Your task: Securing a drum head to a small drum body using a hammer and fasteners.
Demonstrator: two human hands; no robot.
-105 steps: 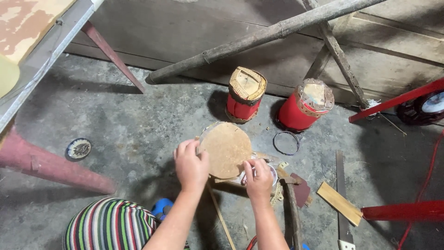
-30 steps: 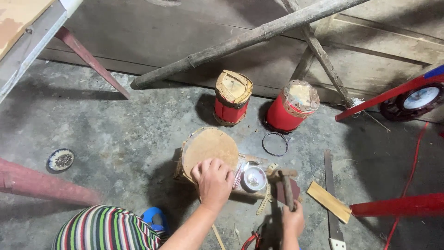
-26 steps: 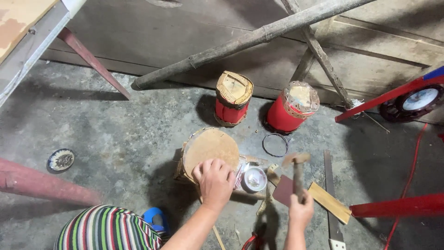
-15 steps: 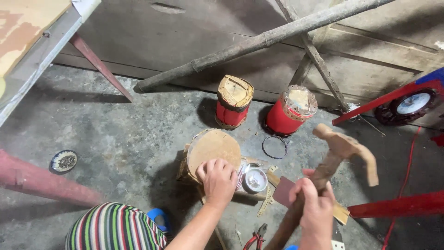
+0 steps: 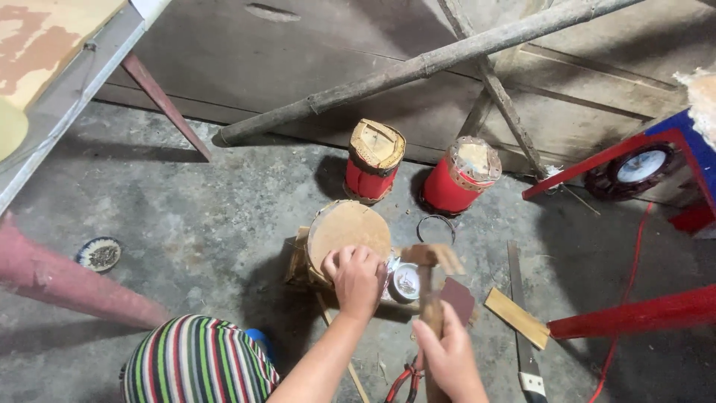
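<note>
A person crouched over a concrete floor steadies a small drum [image 5: 347, 237] with the left hand [image 5: 358, 277], fingers curled down over the near edge of its pale round skin, while the right hand [image 5: 450, 358] is closed around the handle of a wooden mallet [image 5: 431, 277]. The mallet's handle runs nearly straight away from the person, its head lying crosswise just right of the drum and above a small shiny tin [image 5: 405, 282]. The drum sits directly ahead of the left hand, which is the nearer of the two; the mallet head hangs close beside the drum's right rim. Half a second ago the mallet was raised high and out to the right; it has since swung down and inward. Two red drums [image 5: 371, 163] stand beyond, a saw [image 5: 522, 328] to the right.
</note>
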